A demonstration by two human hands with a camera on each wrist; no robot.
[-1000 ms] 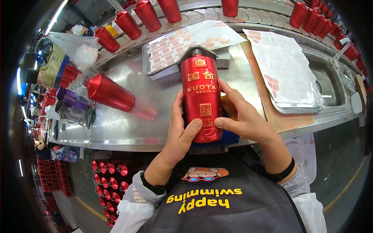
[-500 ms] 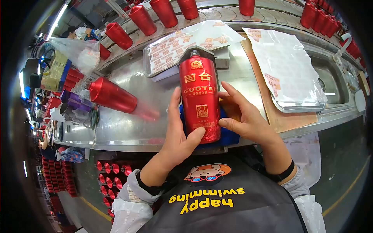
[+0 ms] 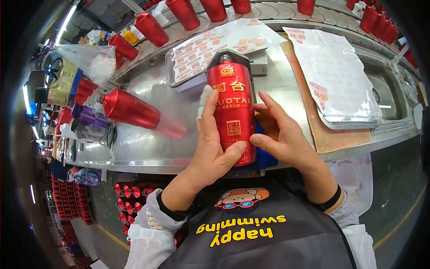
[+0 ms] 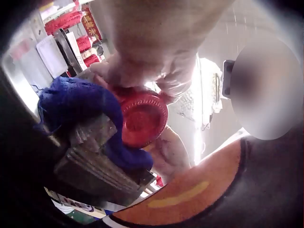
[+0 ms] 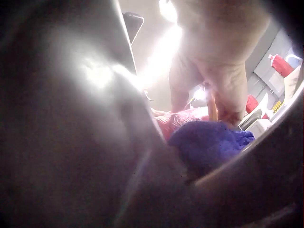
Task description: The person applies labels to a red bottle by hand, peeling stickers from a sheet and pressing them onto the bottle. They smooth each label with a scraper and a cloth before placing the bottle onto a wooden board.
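Note:
A red bottle (image 3: 233,121) with gold lettering lies tilted on its back, neck away from the person, over a dark rest and a blue cloth (image 3: 266,157). My left hand (image 3: 207,150) grips its left side, thumb across the lower front, a whitish cover on one fingertip. On the right side, my right hand (image 3: 289,141) touches the bottle with its thumb tip; the index finger points up, off the bottle, and other fingers are partly hidden behind it. In the left wrist view the round red base (image 4: 142,121) shows beside the blue cloth (image 4: 78,99).
Another red bottle (image 3: 130,109) lies on the metal table at left. Printed sheets (image 3: 197,56) rest on a tray behind, and more sheets (image 3: 331,76) on a tray at right, near a sink (image 3: 380,96). Red bottles (image 3: 183,13) stand along the conveyor at the back.
My left hand has moved up and inward along the bottle, its thumb further across the front. My right index finger has come off the bottle's side. Conveyor bottles appear further right.

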